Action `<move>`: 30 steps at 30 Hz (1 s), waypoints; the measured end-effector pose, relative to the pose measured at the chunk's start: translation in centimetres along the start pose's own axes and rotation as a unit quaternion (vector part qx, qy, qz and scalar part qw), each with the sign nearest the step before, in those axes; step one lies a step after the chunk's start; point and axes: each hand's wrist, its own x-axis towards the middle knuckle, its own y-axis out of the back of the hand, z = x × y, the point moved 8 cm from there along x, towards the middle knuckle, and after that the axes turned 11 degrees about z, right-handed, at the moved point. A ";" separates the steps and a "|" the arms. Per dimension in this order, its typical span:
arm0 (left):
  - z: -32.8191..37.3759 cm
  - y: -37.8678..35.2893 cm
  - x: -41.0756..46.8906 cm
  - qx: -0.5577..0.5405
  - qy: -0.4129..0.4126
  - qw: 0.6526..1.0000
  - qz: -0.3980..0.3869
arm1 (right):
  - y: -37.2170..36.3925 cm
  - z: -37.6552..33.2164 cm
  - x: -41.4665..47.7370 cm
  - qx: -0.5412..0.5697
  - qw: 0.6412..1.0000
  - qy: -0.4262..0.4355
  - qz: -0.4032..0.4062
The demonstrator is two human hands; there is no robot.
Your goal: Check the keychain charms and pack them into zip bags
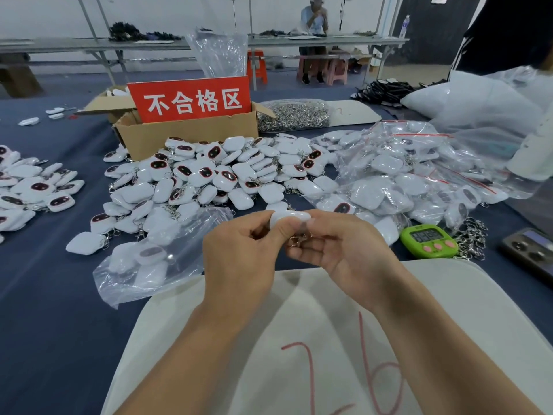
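My left hand [239,259] and my right hand [338,250] meet above the near edge of the blue table, both gripping one white keychain charm [288,218] edge-on. Its metal clasp [297,239] hangs between my fingers. A big heap of loose white charms with dark oval faces [209,172] lies just beyond my hands. To the left a clear zip bag [143,265] lies flat with a few charms inside. On the right sits a pile of filled zip bags with red seal lines [413,172].
A cardboard box [185,136] with a red sign stands behind the heap, a bag of metal clasps [293,115] beside it. A green timer [429,241] and a phone [529,253] lie at right. A white board with red writing [329,354] lies under my arms. Another person's arm [535,151] reaches in at far right.
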 end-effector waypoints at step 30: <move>-3.7 1.6 2.5 0.347 -0.031 0.933 -0.088 | 2.5 -1.7 -0.2 -0.186 0.946 0.140 0.225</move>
